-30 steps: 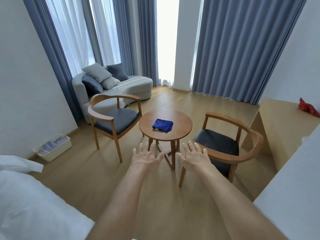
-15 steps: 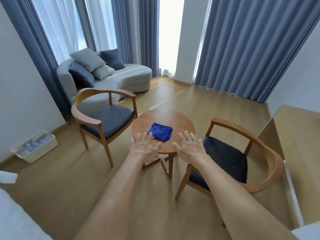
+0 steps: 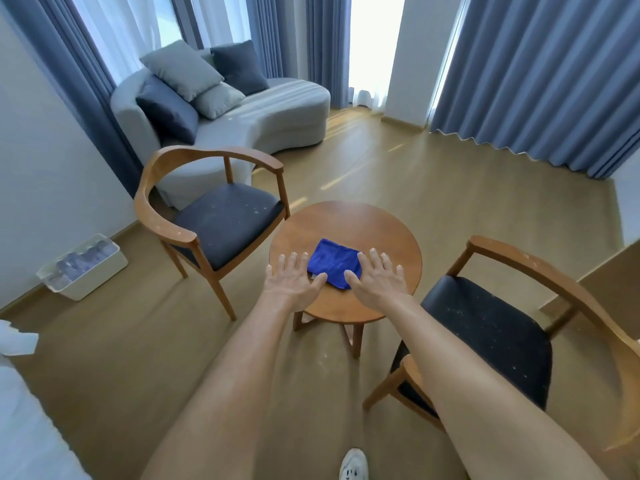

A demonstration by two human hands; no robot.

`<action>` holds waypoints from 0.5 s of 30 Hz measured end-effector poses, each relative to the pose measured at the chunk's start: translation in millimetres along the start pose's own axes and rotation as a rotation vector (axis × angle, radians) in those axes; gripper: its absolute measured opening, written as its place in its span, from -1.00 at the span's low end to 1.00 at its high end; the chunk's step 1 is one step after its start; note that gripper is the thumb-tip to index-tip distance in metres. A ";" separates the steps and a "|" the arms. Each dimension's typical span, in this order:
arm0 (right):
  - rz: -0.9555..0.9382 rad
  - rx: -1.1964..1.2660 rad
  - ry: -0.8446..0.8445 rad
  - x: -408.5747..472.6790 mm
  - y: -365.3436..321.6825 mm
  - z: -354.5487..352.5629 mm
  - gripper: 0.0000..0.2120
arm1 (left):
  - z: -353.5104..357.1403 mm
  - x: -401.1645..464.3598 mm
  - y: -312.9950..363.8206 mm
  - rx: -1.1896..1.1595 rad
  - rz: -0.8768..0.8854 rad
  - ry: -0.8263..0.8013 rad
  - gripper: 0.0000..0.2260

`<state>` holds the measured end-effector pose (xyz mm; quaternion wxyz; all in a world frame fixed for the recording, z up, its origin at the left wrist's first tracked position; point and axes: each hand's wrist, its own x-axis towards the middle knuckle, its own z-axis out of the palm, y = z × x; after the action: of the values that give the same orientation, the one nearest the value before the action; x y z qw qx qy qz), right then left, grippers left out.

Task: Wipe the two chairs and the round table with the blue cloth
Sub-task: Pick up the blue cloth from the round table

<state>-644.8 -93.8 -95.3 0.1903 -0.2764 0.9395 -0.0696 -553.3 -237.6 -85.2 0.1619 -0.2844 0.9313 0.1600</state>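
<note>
A folded blue cloth (image 3: 333,267) lies near the middle of a round wooden table (image 3: 346,223), a little toward the near edge. Both bare arms reach out over the table from below, palms down. The left hand (image 3: 292,284) is spread just left of the cloth, its fingers (image 3: 295,260) straight and released, with the thumb lying at the cloth's near left corner; whether it touches the fabric cannot be told. The right hand (image 3: 375,282) is spread just right of the cloth, its fingers (image 3: 374,258) also straight and holding nothing, the thumb and the inner side of the hand covering the cloth's right edge. Whether either palm rests on the tabletop or hangs above it cannot be told. Two wooden armchairs with dark seat pads flank the table: the left chair (image 3: 221,216) stands just beside it at the far left, and the right chair (image 3: 491,344) stands close at the near right, partly behind the right forearm. Pale specks dot both seat pads. Behind the left chair is a grey sofa (image 3: 277,109) with grey and dark cushions, and blue curtains (image 3: 540,71) hang along the far wall. A white box (image 3: 86,268) sits on the wooden floor by the left wall. The toe of a white shoe (image 3: 353,464) shows at the bottom edge, and white bedding (image 3: 20,427) fills the lower left corner.
</note>
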 end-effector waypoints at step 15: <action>0.159 0.099 -0.107 198.8 -4.7 10.3 -0.41 | -18.3 219.9 -24.1 0.086 0.091 -0.150 -0.36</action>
<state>-792.4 -206.5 -167.0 0.2588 -0.1944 0.9423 -0.0859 -716.0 -368.8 -160.0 0.2356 -0.2217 0.9346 0.1478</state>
